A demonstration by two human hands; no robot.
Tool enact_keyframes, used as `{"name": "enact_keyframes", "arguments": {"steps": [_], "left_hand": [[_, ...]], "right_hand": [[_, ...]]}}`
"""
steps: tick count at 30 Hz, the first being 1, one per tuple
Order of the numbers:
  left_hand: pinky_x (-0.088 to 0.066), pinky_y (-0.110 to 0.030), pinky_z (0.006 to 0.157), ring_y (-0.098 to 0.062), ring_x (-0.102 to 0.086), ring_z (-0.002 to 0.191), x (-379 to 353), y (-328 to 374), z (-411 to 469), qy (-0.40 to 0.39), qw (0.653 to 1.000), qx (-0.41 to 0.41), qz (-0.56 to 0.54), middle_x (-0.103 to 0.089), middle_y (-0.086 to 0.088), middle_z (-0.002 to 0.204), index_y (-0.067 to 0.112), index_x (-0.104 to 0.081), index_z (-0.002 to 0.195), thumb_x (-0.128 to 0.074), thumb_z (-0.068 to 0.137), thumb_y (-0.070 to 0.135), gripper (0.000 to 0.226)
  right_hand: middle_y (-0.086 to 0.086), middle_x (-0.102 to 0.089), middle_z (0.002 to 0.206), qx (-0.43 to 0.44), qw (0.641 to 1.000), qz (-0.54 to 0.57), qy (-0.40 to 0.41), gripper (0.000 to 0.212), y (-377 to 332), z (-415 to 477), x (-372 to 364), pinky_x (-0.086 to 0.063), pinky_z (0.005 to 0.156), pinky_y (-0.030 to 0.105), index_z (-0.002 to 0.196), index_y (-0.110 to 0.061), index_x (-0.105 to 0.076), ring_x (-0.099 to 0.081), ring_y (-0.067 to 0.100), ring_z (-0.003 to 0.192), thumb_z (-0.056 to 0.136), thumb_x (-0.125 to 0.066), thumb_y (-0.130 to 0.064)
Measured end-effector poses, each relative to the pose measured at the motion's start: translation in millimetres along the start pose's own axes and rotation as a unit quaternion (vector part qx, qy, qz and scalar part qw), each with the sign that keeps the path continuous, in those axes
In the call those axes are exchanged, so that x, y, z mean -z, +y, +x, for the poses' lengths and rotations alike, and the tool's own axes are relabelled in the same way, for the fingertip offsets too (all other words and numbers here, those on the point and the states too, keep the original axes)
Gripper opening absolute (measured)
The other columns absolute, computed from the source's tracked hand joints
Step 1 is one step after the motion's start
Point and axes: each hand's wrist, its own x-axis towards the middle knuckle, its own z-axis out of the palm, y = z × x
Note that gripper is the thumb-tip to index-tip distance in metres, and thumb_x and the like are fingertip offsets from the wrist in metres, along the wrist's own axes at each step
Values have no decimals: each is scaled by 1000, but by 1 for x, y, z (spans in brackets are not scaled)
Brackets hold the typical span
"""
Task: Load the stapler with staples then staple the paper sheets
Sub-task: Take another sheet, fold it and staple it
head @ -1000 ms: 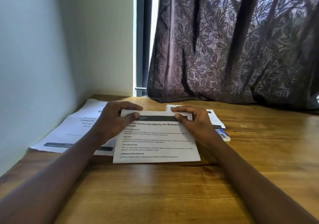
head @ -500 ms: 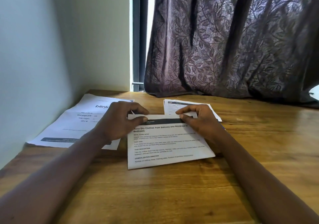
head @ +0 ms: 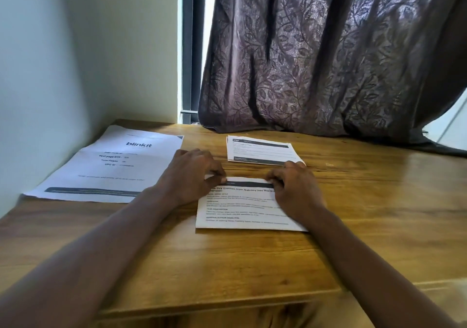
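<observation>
Two hands pinch the far edge of the paper sheets (head: 242, 209), a printed set lying flat near the middle of the wooden table (head: 379, 214). The left hand (head: 189, 178) curls over the upper left corner and the right hand (head: 297, 188) over the upper right, fingers and thumbs closed on the paper. Just beyond, apart from it, lies a second printed stack (head: 260, 150). A larger "blinkit" sheet (head: 108, 166) lies to the left, beside the wall (head: 63, 62). A dark leaf-patterned curtain (head: 328, 62) hangs behind.

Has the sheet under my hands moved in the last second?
Yes. The sheet slid right, away from the blinkit page, whose corner it overlapped before.
</observation>
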Motion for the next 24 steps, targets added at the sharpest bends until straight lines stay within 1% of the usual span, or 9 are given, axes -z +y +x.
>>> {"name": "enact_keyframes", "arguments": {"steps": [6, 8, 10, 13, 15, 16, 18, 21, 24], "left_hand": [[-31, -44, 111, -16, -52, 123, 11, 17, -1, -44, 996, 28, 77, -62, 9, 133, 38, -72, 121, -61, 95, 53, 31], [-30, -47, 115, -18, -54, 125, 18, 31, 0, -65, 990, 47, 117, -63, 8, 136, 36, -70, 124, -63, 96, 48, 32], [-36, -47, 113, -21, -57, 124, 19, 55, 5, -56, 989, 65, 121, -63, 3, 137, 31, -65, 131, -68, 94, 37, 37], [-46, -44, 102, -26, -57, 124, 9, 111, 14, -2, 993, 103, -51, -63, -3, 136, 24, -49, 147, -70, 91, 19, 60], [-45, -42, 103, -28, -53, 131, 0, 148, 17, -19, 979, 139, -145, -58, -7, 140, 18, -41, 151, -66, 89, 13, 66], [-44, -41, 104, -30, -51, 133, -5, 161, 16, -36, 976, 148, -156, -56, -9, 142, 15, -41, 149, -64, 89, 12, 65], [-44, -43, 107, -31, -51, 133, -15, 171, 12, -52, 979, 147, -133, -54, -11, 142, 12, -41, 145, -62, 90, 14, 59], [-40, -50, 114, -29, -49, 136, -27, 154, 5, -68, 982, 147, -102, -53, -8, 146, 16, -42, 145, -50, 101, 29, 47], [-20, -54, 125, -26, -28, 153, -30, 129, -1, -145, 978, 145, -44, -34, -5, 164, 22, -37, 154, -30, 108, 45, 53]], "right_hand": [[-2, -62, 109, -2, 1000, -14, 4, 28, -4, -3, 1, -44, 95, 37, 115, -29, -74, -49, 18, 109, 102, -50, -22], [-1, -62, 111, 2, 1000, -18, 7, 29, -7, -4, 2, -43, 94, 35, 116, -29, -73, -48, 19, 110, 102, -50, -20], [-1, -61, 114, 6, 1000, -30, 8, 29, -8, -5, 3, -42, 95, 35, 118, -28, -72, -48, 20, 111, 101, -51, -17], [1, -60, 117, 7, 999, -50, 11, 27, -10, -8, 4, -43, 98, 37, 121, -27, -69, -48, 21, 115, 100, -55, -16], [4, -58, 122, 6, 997, -73, 11, 30, -10, -9, 5, -44, 101, 38, 126, -20, -63, -49, 23, 119, 97, -57, -16], [6, -57, 125, 5, 997, -80, 7, 33, -9, -9, 6, -44, 104, 39, 129, -16, -58, -48, 24, 121, 97, -58, -15], [8, -57, 127, 1, 997, -77, 2, 33, -8, -8, 7, -42, 106, 39, 130, -13, -55, -48, 26, 125, 97, -58, -14], [6, -59, 120, 4, 998, -61, 3, 23, -8, -6, 6, -43, 98, 39, 120, -21, -65, -50, 26, 121, 99, -54, -18], [3, -60, 117, -9, 1000, -18, 5, 22, -8, -6, 4, -42, 94, 39, 114, -26, -72, -49, 24, 117, 96, -60, -21]]}}
